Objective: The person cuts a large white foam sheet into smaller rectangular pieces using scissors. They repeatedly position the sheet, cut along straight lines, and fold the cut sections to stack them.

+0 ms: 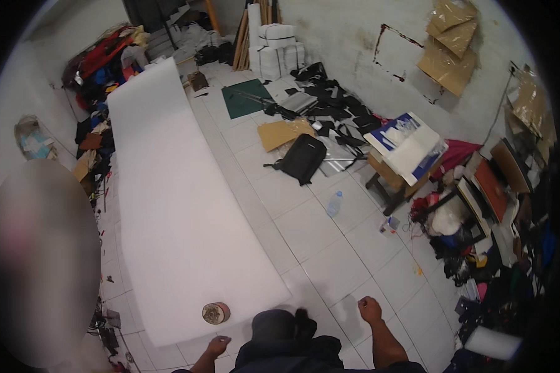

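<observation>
A long white foam-like sheet (186, 205) lies unrolled over the tiled floor, from the far left to just in front of me. On its near end stands a small round tub (216, 313), filled with small greyish bits too fine to name. My left hand (218, 345) hovers by the sheet's near edge, just below the tub, with its fingers drawn together and nothing visible in them. Out to the right, over bare tiles, my right hand (369, 309) is raised with curled fingers; no object shows in it. My dark-clothed legs lie between the two hands.
A clear bottle (335, 204) stands on the tiles ahead right. Beyond are a black backpack (302, 158), dark scraps (333, 102) and a green mat (247, 98). A low wooden table (392, 171) and cluttered piles line the right wall. A blurred shape fills the left side.
</observation>
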Demonstrator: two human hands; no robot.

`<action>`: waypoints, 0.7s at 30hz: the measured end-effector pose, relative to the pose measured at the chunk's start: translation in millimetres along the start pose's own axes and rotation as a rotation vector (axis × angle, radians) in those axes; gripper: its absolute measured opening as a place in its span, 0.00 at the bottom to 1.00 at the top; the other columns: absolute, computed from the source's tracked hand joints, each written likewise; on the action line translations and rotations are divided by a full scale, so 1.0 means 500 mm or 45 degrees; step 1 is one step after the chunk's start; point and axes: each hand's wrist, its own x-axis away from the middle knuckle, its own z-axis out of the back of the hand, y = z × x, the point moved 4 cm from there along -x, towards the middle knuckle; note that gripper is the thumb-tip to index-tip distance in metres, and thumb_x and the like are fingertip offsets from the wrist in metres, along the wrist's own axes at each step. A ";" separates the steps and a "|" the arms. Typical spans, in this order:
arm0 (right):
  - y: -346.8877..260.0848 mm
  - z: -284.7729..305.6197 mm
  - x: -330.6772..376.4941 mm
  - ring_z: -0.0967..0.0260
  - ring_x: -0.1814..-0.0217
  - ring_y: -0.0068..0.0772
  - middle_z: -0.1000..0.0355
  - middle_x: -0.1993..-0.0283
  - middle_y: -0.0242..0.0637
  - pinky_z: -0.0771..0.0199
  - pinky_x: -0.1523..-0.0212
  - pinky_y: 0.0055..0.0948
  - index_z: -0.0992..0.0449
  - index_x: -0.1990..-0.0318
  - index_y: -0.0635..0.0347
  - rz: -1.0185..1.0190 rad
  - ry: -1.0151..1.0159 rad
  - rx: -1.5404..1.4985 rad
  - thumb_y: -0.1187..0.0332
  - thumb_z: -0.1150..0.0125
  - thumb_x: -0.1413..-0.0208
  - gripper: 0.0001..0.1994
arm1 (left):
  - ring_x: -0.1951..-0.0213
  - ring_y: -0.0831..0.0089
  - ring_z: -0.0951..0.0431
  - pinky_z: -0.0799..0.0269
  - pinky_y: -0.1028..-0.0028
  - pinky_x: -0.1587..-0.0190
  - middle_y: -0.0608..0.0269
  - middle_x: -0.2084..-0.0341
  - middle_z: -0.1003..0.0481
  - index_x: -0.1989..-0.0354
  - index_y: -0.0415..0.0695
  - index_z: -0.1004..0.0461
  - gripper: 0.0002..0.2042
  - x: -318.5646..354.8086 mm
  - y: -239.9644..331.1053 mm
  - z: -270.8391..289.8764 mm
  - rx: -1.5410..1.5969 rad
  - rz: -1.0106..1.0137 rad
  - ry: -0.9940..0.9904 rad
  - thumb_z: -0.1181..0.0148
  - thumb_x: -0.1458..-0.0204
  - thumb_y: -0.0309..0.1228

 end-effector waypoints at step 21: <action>-0.058 -0.028 -0.768 0.28 0.82 0.32 0.26 0.79 0.36 0.26 0.79 0.38 0.24 0.74 0.58 -0.707 -0.836 -0.134 0.52 0.40 0.44 0.18 | 0.49 0.58 0.23 0.29 0.66 0.46 0.48 0.54 0.22 0.49 0.38 0.25 0.24 -0.613 1.371 0.411 0.336 -0.578 0.334 0.43 0.43 0.46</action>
